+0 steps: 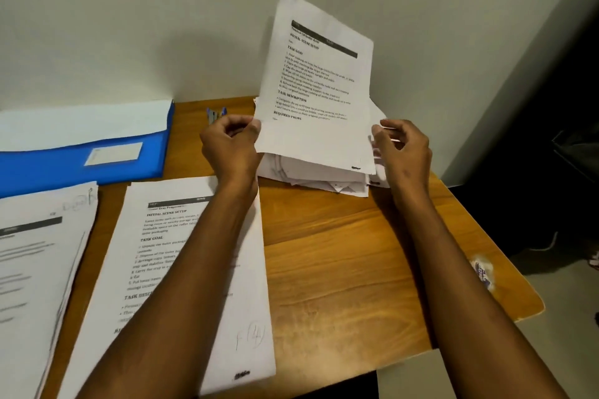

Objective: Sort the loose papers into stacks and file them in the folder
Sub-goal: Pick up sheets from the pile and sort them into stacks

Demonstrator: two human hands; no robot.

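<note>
The sorting looks partly done and the filing not yet begun, as far as I can judge. At the centre right of the frame the left hand pinches the lower left edge of a printed sheet between thumb and curled fingers, holding it upright and tilted above the unsorted pile, a ragged heap of papers lying on the wooden table against the wall. The right hand sits at the sheet's lower right edge with fingers loosely curled; whether it pinches the raised sheet or the papers behind it I cannot tell. Two sorted stacks already lie on the table: one in the lower centre of the frame, its top page headed with printed text and partly covered by the left forearm, and another at the lower left edge, cut off by the frame. The blue folder rests at the centre left, just beyond those stacks, with white paper lying on or in its upper part; it is unclear whether that is filed material. A few pens lie near the wall between the folder and the pile. What remains, by my reading, is placing the held sheet on a stack, working through the rest of the heap, then moving the stacks into the folder
</note>
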